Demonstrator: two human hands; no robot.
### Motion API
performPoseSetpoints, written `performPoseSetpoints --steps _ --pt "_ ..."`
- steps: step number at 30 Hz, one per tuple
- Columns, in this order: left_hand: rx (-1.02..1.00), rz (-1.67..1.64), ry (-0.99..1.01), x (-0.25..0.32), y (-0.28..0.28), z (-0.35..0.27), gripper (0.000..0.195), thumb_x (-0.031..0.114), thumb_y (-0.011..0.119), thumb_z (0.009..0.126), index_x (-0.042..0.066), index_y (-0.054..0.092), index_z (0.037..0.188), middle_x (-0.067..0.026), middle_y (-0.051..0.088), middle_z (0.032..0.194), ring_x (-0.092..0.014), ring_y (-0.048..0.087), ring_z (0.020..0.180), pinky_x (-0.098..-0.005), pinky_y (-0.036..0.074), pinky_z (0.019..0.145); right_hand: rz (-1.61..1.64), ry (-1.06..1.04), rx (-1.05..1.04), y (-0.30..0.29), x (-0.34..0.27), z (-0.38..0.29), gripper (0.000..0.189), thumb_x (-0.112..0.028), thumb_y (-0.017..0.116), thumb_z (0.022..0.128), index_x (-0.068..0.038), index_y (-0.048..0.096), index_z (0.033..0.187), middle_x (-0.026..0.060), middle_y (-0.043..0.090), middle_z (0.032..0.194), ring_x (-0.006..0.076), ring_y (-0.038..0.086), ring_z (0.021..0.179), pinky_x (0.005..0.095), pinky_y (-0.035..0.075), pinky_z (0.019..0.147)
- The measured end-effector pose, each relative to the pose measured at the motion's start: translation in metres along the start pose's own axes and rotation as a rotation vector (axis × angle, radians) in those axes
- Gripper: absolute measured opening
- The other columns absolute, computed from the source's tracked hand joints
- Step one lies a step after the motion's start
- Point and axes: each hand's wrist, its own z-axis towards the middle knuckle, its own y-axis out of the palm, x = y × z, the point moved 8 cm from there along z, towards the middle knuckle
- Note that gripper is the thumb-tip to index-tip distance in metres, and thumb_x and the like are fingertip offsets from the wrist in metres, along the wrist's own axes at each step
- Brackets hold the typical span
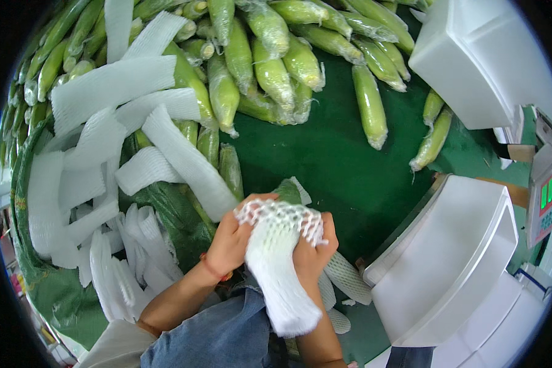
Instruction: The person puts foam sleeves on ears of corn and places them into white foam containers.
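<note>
A white foam net sleeve (276, 276) hangs between my hands in front of the denim-covered lap. My left hand (230, 241) grips the left side of its stretched mouth, and my right hand (316, 253) holds the right side. The mesh is spread wide at the top, while the lower part stays narrow. Just beyond the mouth shows a green rounded thing (289, 192), mostly hidden, possibly an ear of corn. Beside my right forearm lie net-sleeved ears (349, 278), partly covered by the arm.
Film-wrapped corn ears (271, 69) are heaped at the back of the green table (299, 152). Flat foam sleeves (115, 92) pile up on the left over a green woven sack (64, 294). White foam boxes (446, 257) stand on the right, near a digital scale (545, 202).
</note>
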Motion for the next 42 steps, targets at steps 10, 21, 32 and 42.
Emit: performPoseSetpoints --steps 10,21,32,42 --pt "-0.163 0.185 -0.014 -0.060 0.017 0.093 0.032 0.006 0.050 0.089 0.006 0.060 0.118 -0.0118 0.060 0.114 -0.019 0.055 0.106 -0.0295 0.041 0.094 0.591 0.263 -0.007 -0.007 0.095 0.050 0.008 -0.002 0.050 0.087 -0.002 0.057 0.089 0.0023 0.060 0.082 0.0086 0.057 0.072 0.0236 0.048 0.065" --pt "-0.536 1.463 0.429 -0.061 0.038 0.047 0.073 0.031 0.076 0.069 0.019 0.045 0.134 -0.0158 0.041 0.131 -0.037 0.046 0.111 -0.0485 0.041 0.091 -0.269 0.594 -0.560 -0.104 0.055 -0.052 0.079 -0.029 0.075 0.072 -0.002 0.036 0.134 0.0232 0.047 0.130 0.0355 0.053 0.113 0.0452 0.046 0.093" --pt "0.188 1.234 0.681 0.093 0.001 0.090 0.059 0.024 0.071 0.076 0.009 0.048 0.129 -0.0199 0.050 0.122 -0.037 0.052 0.106 -0.0426 0.042 0.091 -0.101 0.014 -0.356 0.014 0.007 0.059 0.064 -0.020 0.065 0.084 -0.004 0.038 0.139 0.0179 0.047 0.131 0.0275 0.049 0.119 0.0377 0.041 0.098" --pt "0.497 1.337 0.329 0.088 -0.068 0.162 0.085 0.002 0.066 0.074 0.007 0.019 0.145 -0.0328 0.025 0.141 -0.046 0.029 0.130 -0.0447 0.030 0.108 -0.865 -0.192 -0.413 0.144 -0.023 0.232 0.059 -0.036 0.062 0.083 -0.014 0.043 0.133 0.0235 0.060 0.114 0.0414 0.056 0.104 0.0451 0.046 0.086"
